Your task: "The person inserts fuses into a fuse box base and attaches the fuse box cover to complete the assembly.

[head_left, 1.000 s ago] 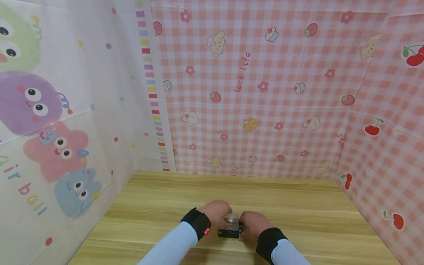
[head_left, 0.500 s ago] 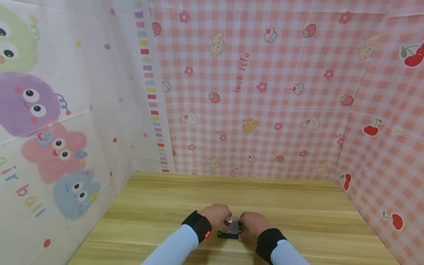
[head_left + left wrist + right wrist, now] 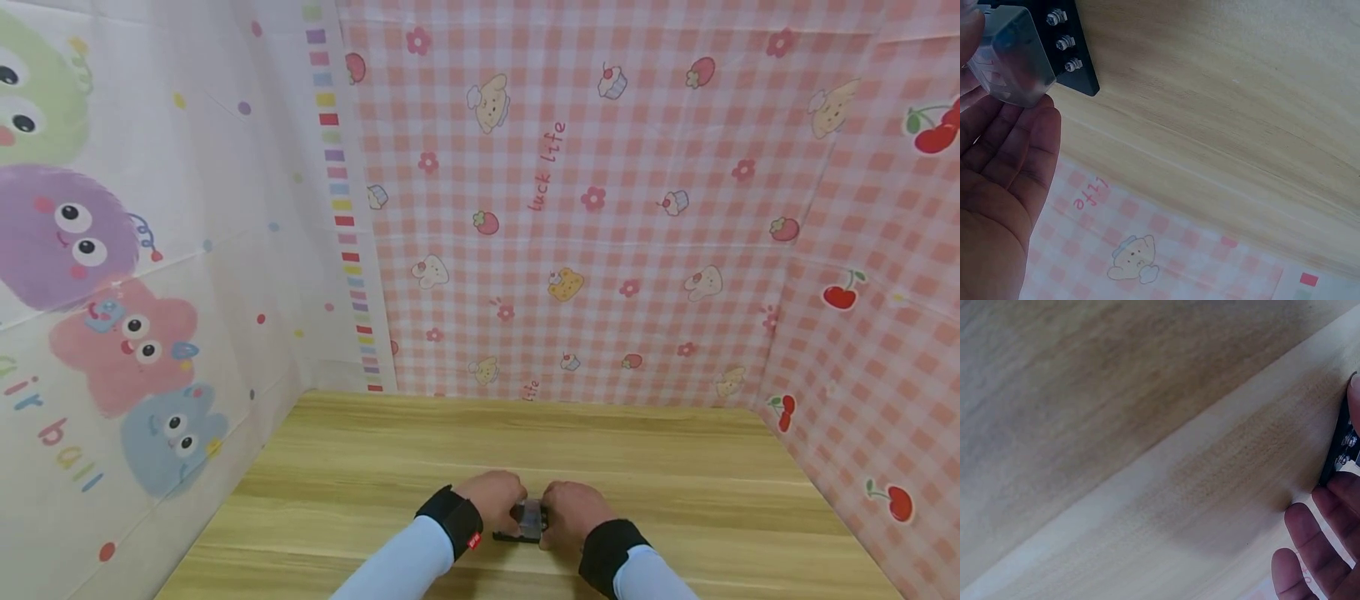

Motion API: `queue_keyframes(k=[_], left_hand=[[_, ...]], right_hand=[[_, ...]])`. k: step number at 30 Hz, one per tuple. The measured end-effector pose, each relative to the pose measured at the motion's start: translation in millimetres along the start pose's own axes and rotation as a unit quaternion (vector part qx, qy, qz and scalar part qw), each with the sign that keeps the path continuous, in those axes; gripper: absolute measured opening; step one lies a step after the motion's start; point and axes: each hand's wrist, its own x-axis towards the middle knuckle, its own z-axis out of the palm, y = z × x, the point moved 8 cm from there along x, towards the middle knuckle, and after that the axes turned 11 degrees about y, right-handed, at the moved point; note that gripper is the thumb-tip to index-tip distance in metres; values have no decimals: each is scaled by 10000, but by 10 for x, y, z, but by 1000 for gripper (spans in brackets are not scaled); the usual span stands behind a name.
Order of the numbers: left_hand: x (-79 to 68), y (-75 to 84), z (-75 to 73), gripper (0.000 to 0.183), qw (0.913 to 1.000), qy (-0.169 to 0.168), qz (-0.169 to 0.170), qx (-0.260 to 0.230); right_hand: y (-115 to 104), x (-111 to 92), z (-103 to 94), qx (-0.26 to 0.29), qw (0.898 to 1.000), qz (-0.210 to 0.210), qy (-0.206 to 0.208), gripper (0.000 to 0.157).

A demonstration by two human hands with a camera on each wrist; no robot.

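A clear-cased relay (image 3: 1019,65) sits at a black relay socket (image 3: 1082,81) with a row of metal screw terminals along its edge. In the head view the relay (image 3: 532,518) overlaps the socket (image 3: 517,537), low over the table. My left hand (image 3: 495,500) grips the relay's clear case, thumb on one side and fingertips at its far side. My right hand (image 3: 576,512) pinches the socket's right end; in the right wrist view, thumb and fingers (image 3: 1335,506) meet its dark edge, with the outer fingers spread apart. The relay's underside is hidden.
The wood-grain table (image 3: 375,450) extends around both hands. Behind it hangs a pink checked cloth (image 3: 637,250), with a white cartoon-print cloth (image 3: 247,208) on the left and a cherry-print cloth (image 3: 862,375) on the right. Black bands wrap both wrists.
My left hand has moved the relay down and slightly nearer to me, lower against the socket. My right hand has stayed nearly still on the socket's end.
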Motion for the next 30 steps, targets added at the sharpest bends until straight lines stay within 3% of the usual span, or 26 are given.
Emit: queue_keyframes(k=[16,23,30], left_hand=[[-13,1,-11,25,9999,38,67,-71],[2,-21,8,23,9995,31,-137,-267],[-13,15,-41,22,9990,12,-352,-269]], right_hand=[[-32,-1,-8,-61,9999,-136,1,33],[-4,8,3,5,9999,131,-61,33],[-24,4,-13,-3,10000,12,-38,31]])
